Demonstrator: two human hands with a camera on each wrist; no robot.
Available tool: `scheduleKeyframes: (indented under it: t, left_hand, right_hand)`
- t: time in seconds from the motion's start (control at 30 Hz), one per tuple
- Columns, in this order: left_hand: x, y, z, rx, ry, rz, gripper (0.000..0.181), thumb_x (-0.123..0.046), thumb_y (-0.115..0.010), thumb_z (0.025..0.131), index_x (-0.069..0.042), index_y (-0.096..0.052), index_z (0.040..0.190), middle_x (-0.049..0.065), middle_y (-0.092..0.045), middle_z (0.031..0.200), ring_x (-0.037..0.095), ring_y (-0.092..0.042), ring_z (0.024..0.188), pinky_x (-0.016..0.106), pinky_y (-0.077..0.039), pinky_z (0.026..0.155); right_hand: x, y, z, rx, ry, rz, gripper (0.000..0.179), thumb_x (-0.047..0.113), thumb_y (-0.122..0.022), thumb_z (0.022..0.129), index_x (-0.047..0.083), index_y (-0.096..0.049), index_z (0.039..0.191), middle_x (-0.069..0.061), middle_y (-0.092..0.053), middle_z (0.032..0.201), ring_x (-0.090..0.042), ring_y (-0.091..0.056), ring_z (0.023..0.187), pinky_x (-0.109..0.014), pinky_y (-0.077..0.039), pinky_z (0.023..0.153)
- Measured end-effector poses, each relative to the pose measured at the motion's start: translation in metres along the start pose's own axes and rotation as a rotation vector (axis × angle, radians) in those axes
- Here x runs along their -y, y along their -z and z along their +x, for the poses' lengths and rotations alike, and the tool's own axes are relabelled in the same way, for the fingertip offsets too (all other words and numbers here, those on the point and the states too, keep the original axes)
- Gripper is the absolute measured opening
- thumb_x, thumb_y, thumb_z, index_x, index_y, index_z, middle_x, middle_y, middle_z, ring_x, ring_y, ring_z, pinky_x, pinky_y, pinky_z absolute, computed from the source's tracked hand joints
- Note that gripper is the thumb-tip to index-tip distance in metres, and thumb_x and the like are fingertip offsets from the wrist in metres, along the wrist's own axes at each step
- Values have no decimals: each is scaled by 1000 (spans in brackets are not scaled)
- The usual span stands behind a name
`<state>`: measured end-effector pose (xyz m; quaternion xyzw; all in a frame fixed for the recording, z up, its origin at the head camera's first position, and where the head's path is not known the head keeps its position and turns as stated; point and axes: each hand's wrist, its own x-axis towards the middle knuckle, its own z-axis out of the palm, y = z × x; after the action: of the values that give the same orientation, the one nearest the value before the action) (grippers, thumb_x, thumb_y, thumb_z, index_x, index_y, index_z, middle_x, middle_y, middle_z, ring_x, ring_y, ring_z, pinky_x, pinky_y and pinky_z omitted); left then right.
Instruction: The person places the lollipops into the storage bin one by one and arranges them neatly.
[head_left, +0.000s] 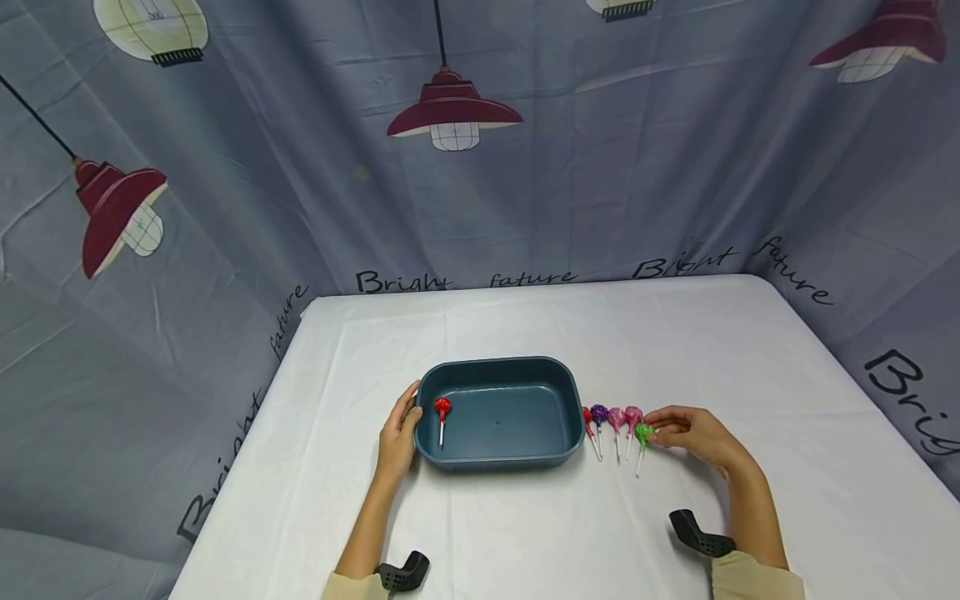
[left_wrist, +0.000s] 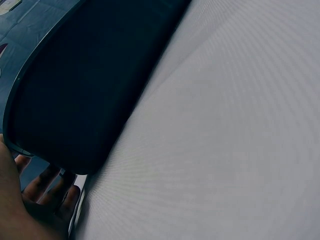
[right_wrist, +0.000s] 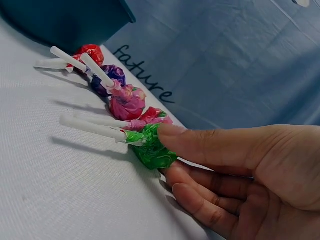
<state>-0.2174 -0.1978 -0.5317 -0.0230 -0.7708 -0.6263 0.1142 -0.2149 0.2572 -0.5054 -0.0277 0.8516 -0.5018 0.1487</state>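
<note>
A dark teal rectangular plastic basin [head_left: 498, 460] rests on the white table, with a red lollipop [head_left: 442, 406] lying inside near its left end. My left hand [head_left: 397, 437] grips the basin's left end, its thumb at the rim and its fingers against the outside wall. To the right of the basin, my right hand [head_left: 697, 433] pinches the green lollipop [right_wrist: 152, 147] by its wrapped head between thumb and fingers. Beside it lie another red lollipop [right_wrist: 91, 54], a purple lollipop [right_wrist: 108, 80] and two pink lollipops [right_wrist: 127, 104] in a row, their sticks pointing toward me.
A white cloth [head_left: 525, 533] covers the table. Behind it and at the sides hangs a grey-blue curtain [head_left: 315, 167] printed with lamps and lettering. Black wrist mounts [head_left: 701, 535] sit at both sleeves.
</note>
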Motion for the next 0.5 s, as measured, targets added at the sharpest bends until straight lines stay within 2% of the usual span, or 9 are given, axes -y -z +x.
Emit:
scheduleKeyframes:
  t: [0.27, 0.5]
  left_hand:
    - [0, -1, 2, -1, 4, 5, 39, -20, -47, 97, -21, -48, 136, 2, -51, 132, 15, -46, 122, 34, -36, 99]
    - [0, 0, 1, 0, 13, 7, 39, -19, -48, 97, -19, -48, 136, 4, -51, 132, 16, -46, 122, 39, -36, 100]
  right_hand:
    - [0, 0, 0, -3, 10, 13, 44, 13, -72, 80, -8, -57, 115, -12, -64, 99, -15, -59, 82, -23, -46, 71]
    - [1, -3, -1, -7, 14, -9, 44, 14, -72, 79, -8, -58, 114, -10, -64, 96, -16, -58, 81, -24, -46, 69]
